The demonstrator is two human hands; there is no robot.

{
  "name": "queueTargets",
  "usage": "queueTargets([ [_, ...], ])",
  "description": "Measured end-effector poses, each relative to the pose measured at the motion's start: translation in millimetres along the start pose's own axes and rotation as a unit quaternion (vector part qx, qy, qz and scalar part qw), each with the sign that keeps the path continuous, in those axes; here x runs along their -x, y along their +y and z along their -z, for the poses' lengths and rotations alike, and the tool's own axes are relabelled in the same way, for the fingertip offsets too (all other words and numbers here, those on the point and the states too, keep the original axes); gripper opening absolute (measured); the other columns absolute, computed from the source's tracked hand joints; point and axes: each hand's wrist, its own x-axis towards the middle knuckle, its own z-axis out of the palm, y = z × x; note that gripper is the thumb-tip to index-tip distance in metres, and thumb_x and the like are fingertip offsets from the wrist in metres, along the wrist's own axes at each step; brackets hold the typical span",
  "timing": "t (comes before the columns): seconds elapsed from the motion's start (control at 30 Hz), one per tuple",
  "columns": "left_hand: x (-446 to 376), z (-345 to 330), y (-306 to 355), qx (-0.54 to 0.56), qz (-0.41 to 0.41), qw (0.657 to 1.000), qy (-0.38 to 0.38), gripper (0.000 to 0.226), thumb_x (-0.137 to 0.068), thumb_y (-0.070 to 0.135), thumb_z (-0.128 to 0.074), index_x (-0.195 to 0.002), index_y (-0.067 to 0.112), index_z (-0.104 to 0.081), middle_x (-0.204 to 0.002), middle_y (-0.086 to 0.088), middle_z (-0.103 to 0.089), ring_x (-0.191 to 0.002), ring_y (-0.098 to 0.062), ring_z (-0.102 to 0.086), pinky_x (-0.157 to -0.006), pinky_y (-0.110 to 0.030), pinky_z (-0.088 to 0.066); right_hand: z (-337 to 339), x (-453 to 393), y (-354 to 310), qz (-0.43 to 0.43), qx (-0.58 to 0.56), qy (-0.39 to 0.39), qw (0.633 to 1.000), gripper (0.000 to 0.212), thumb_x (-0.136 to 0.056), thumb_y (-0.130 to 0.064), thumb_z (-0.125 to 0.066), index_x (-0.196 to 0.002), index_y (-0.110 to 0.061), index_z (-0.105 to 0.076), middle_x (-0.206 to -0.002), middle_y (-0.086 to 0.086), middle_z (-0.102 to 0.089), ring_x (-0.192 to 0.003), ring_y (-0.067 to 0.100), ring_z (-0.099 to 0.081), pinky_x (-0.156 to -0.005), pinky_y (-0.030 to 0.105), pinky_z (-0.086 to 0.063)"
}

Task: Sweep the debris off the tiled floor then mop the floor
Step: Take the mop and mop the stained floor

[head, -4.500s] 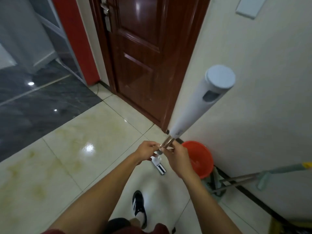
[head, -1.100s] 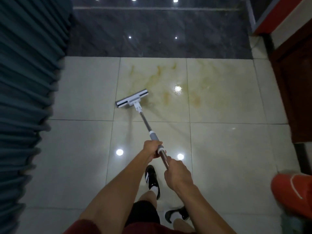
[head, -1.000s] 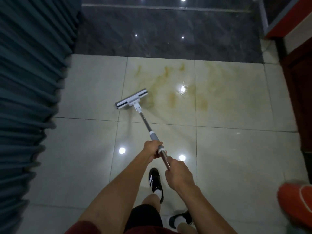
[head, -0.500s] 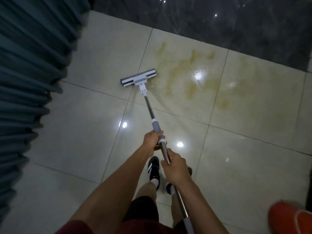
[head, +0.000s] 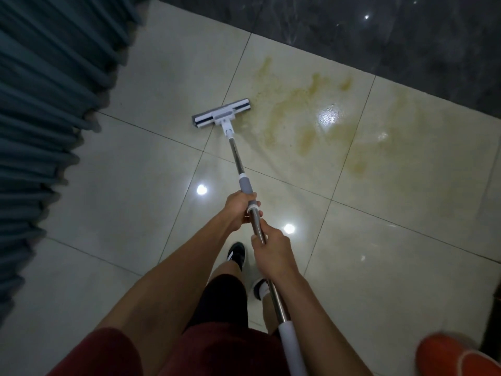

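Steel mop pole (head: 238, 161) gripped by left hand (head: 240, 210) and right hand (head: 271, 251); mop head (head: 221, 117) flat on cream floor tiles (head: 135, 185), beside yellow stain (head: 298, 115).

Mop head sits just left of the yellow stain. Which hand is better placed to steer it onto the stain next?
Probably the left hand: it grips the mop handle lower down, nearer the mop head, so it guides the swing toward the yellow stain. The right hand holds higher up, more as a pivot.

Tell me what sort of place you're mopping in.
Likely an indoor hallway or entrance area: glossy cream floor tiles meet dark polished stone, pleated teal curtains hang along one side, and ceiling lights reflect off the floor.
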Motion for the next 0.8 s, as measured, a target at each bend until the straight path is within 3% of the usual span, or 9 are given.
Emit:
queueTargets([
  [0.17,-17.2,-15.1,14.9,0.029,-0.006,1.0,0.009,0.017,-0.095,0.011,-0.064,-0.108,0.001,-0.058,-0.087,-0.017,-0.063,-0.064,-0.029,-0.063,-0.065,-0.043,-0.059,16.1,-23.2,-5.5,-0.007,0.009,-0.001,1.0,0.048,-0.102,-0.02,-0.047,-0.147,-0.035,-0.045,-0.089,0.0,-0.062,-0.064,0.01,-0.058,-0.049,0.015,-0.039],
  [0.27,-31.0,-19.5,45.1,0.024,-0.019,1.0,0.001,0.008,-0.097,0.012,-0.061,-0.1,0.006,-0.056,-0.083,-0.014,-0.062,-0.06,-0.027,-0.061,-0.06,-0.04,-0.057,27.0,-50.0,-28.4,-0.013,0.01,0.001,1.0,0.046,-0.101,-0.022,-0.048,-0.145,-0.037,-0.047,-0.087,-0.003,-0.061,-0.063,0.011,-0.059,-0.053,0.02,-0.044],
  [0.4,-60.3,-7.9,120.9,0.019,-0.034,0.999,0.007,0.01,-0.097,0.013,-0.06,-0.1,0.005,-0.055,-0.079,-0.013,-0.061,-0.058,-0.026,-0.06,-0.054,-0.035,-0.054,28.4,-105.2,-87.5,-0.01,-0.026,0.005,1.0,0.041,-0.1,-0.024,-0.049,-0.14,-0.035,-0.053,-0.08,-0.006,-0.057,-0.067,0.016,-0.059,-0.065,0.032,-0.055],
  [0.5,-87.8,4.5,185.5,0.007,-0.038,0.999,0.012,0.01,-0.097,0.011,-0.061,-0.1,0.003,-0.057,-0.078,-0.013,-0.061,-0.057,-0.025,-0.06,-0.05,-0.032,-0.054,27.2,-156.3,-138.3,-0.01,-0.03,0.014,0.999,0.037,-0.1,-0.026,-0.051,-0.136,-0.031,-0.058,-0.089,0.002,-0.064,-0.072,0.02,-0.06,-0.072,0.038,-0.06],
  [0.6,-117.6,15.2,252.5,-0.01,-0.044,0.999,0.0,0.012,-0.097,0.014,-0.061,-0.099,0.003,-0.057,-0.079,-0.013,-0.064,-0.056,-0.027,-0.061,-0.052,-0.034,-0.055,31.2,-203.8,-192.5,-0.012,-0.03,0.018,0.999,0.043,-0.099,-0.023,-0.051,-0.142,-0.032,-0.052,-0.094,0.007,-0.066,-0.069,0.022,-0.06,-0.071,0.039,-0.06],
  [0.73,-155.3,17.0,340.0,-0.025,-0.054,0.998,-0.005,0.013,-0.098,0.015,-0.062,-0.095,0.004,-0.056,-0.077,-0.014,-0.064,-0.056,-0.029,-0.061,-0.069,-0.043,-0.059,46.6,-269.3,-255.1,-0.006,-0.038,0.021,0.999,0.045,-0.098,-0.021,-0.051,-0.142,-0.033,-0.052,-0.081,0.004,-0.062,-0.062,0.022,-0.059,-0.068,0.043,-0.061],
  [0.8,-174.8,14.4,379.1,-0.033,-0.062,0.998,0.0,0.013,-0.098,0.017,-0.062,-0.095,0.004,-0.056,-0.078,-0.014,-0.064,-0.058,-0.029,-0.061,-0.066,-0.041,-0.057,53.7,-303.9,-281.0,-0.008,-0.056,0.02,0.998,0.046,-0.099,-0.022,-0.051,-0.143,-0.033,-0.051,-0.081,0.005,-0.062,-0.062,0.021,-0.06,-0.065,0.043,-0.061],
])
